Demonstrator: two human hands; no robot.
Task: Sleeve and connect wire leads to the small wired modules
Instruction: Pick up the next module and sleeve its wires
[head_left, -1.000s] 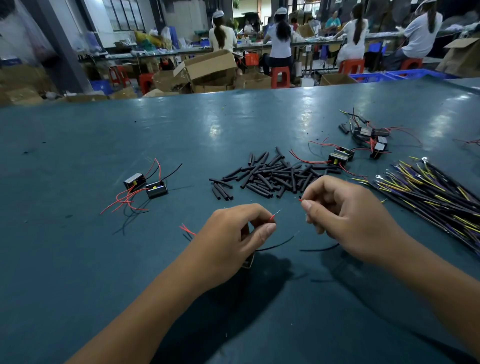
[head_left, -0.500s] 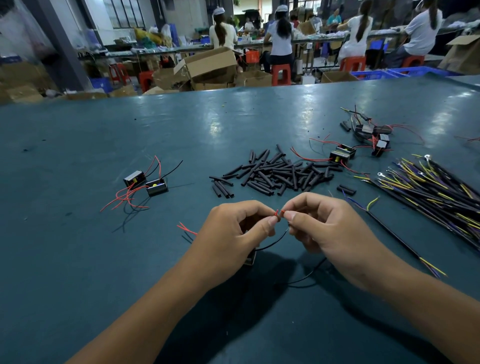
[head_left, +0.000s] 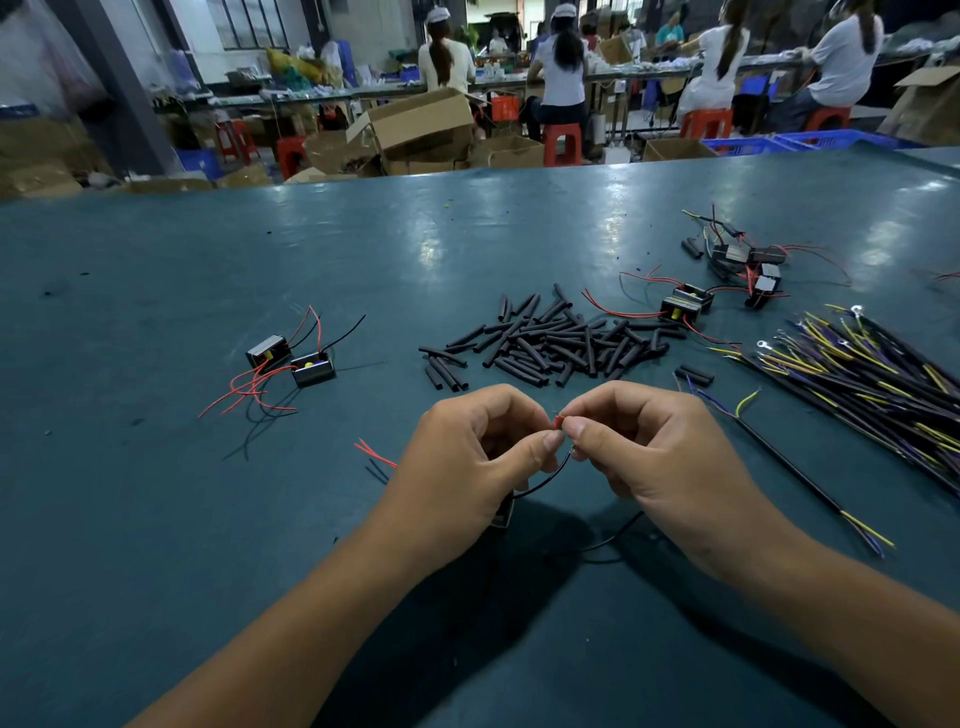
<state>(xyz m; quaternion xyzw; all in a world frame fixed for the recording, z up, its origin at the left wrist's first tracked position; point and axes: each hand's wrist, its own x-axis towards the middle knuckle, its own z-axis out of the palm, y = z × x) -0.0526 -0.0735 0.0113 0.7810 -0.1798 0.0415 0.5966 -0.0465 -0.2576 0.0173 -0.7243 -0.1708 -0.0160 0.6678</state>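
Nearest the near edge of the tabletop (head_left: 156, 519): left hand (head_left: 462, 467) and right hand (head_left: 654, 457) raised side by side, fingers curled, thumb and forefinger of each pinching the red wire end (head_left: 559, 421) between them, fingertips almost touching. Tucked under the left hand, a small module (head_left: 503, 512), mostly hidden, with a black lead (head_left: 545, 480) arching up toward the pinch. Trailing from beneath the right hand, a second black lead (head_left: 613, 538) on the tabletop. Just left of the left hand, loose red wire ends (head_left: 374, 453). To the right, a single black cable (head_left: 795, 467) with yellow and purple tips, lying diagonally. Farther out, mid-tabletop: a heap of black sleeve pieces (head_left: 550, 340). Toward the left edge, two wired modules (head_left: 291, 359) side by side, red and black leads splayed. Along the right edge, a bundle of black cables (head_left: 872, 374) with yellow and purple ends. Beyond that, toward the far right corner, more wired modules (head_left: 727, 275) in a tangle.
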